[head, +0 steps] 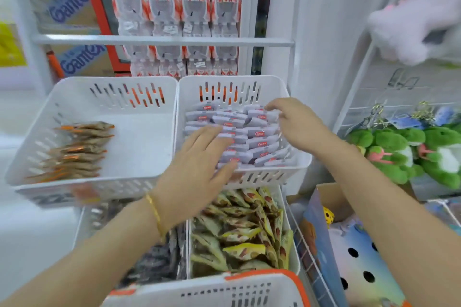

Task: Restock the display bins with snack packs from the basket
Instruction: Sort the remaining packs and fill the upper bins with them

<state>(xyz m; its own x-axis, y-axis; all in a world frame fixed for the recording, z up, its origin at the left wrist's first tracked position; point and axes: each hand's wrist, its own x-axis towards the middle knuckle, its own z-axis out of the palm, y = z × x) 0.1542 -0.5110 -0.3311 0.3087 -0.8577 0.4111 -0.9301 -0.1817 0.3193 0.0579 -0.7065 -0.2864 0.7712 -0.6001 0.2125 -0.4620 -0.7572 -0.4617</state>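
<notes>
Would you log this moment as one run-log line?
left hand flat on white packs | right hand on rear ones, grip unclear | bin nearly full

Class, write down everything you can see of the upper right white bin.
The white bin looks like plastic, with rounded corners and slotted walls. It sits upright on the upper tier, right of a similar bin, nearly full of small white packs with red logos. The left hand lies flat on the packs; the right hand touches those at the back.
</notes>
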